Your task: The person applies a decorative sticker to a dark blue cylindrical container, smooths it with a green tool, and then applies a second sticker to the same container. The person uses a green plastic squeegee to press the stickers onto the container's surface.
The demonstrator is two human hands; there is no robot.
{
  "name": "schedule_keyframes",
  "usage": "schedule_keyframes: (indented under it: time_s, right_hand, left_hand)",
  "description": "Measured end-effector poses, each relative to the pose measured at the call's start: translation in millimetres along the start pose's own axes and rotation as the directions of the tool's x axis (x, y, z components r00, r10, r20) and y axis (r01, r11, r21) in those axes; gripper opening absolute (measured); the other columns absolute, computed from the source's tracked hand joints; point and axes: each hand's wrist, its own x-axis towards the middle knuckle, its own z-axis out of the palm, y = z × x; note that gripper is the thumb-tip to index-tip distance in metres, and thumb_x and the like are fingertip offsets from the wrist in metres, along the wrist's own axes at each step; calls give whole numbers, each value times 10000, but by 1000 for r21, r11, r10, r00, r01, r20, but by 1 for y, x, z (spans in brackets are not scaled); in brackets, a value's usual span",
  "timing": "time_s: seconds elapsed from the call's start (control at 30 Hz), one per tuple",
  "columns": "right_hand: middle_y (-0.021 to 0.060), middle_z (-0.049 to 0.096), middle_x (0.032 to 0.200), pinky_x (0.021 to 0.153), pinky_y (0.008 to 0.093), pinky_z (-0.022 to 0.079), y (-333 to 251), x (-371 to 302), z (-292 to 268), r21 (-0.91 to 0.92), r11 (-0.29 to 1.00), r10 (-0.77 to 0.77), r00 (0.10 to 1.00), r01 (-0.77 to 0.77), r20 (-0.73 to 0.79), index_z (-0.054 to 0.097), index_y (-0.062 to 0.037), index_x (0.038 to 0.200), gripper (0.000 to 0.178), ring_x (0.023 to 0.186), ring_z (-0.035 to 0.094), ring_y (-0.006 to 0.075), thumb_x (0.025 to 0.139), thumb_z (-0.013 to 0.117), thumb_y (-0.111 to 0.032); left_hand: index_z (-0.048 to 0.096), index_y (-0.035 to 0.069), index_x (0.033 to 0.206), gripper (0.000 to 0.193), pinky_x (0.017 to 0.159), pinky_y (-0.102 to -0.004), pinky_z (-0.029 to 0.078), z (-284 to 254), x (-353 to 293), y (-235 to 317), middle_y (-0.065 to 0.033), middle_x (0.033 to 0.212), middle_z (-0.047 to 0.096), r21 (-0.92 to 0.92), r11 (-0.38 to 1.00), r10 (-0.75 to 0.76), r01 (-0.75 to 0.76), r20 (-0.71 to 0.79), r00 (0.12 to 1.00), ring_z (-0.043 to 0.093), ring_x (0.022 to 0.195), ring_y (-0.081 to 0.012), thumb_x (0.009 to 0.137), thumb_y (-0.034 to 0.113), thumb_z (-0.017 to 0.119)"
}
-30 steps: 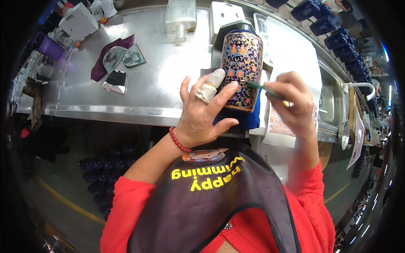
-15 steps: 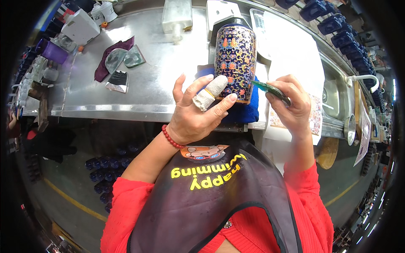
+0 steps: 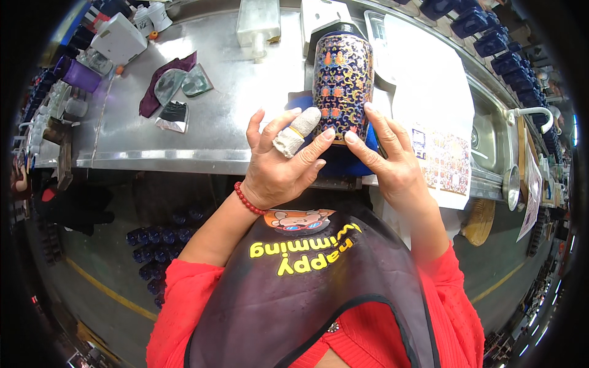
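Note:
A dark blue vase [image 3: 343,80] with a dense gold, orange and floral pattern lies on a blue cloth [image 3: 346,164], its neck pointing away from me. Against its near left side rests my left hand [image 3: 285,150], fingers spread and thumb touching the lower edge. One of that hand's fingers wears a grey-white fabric finger cover [image 3: 300,132], and red beads circle the wrist. My right hand [image 3: 396,159] touches the vase's near right side with thumb and fingertips, fingers apart. No tool shows in it.
White paper [image 3: 429,80] with a printed patterned sheet [image 3: 451,162] lies to the right, beside a metal sink [image 3: 488,138] with a white tap. Dark cloth [image 3: 150,92] and green flat pieces [image 3: 196,81] lie on the steel table at left. A clear square bottle [image 3: 257,24] stands at the back.
The green flat scraper that was in my right hand is out of sight. That hand has moved left onto the vase, its fingers stretched out. My left hand has barely shifted.

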Motion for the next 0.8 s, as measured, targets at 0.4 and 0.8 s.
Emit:
schedule_keyframes:
  time_s: [0.4,0.8]
  right_hand:
    - [203,515,1461,1026,464,471,1,-4,-1,-29,1000,-4,999,3,-47,698,-222,1285,585,1237,546,386,765,630,38]
    - [154,486,1499,1033,445,445,-2,-4,5,-80,996,-47,998,43,-50,693,-239,1293,582,1287,501,339,769,626,4]
  left_hand:
    - [718,186,1269,435,1186,-535,190,2,-6,1,-129,1312,650,-17,1000,11,-12,-43,999,535,1224,-303,836,210,733]
    - [683,129,1300,494,1161,-561,191,6,-17,0,-95,1300,658,-65,996,-65,64,-13,998,511,1240,-267,817,227,728]
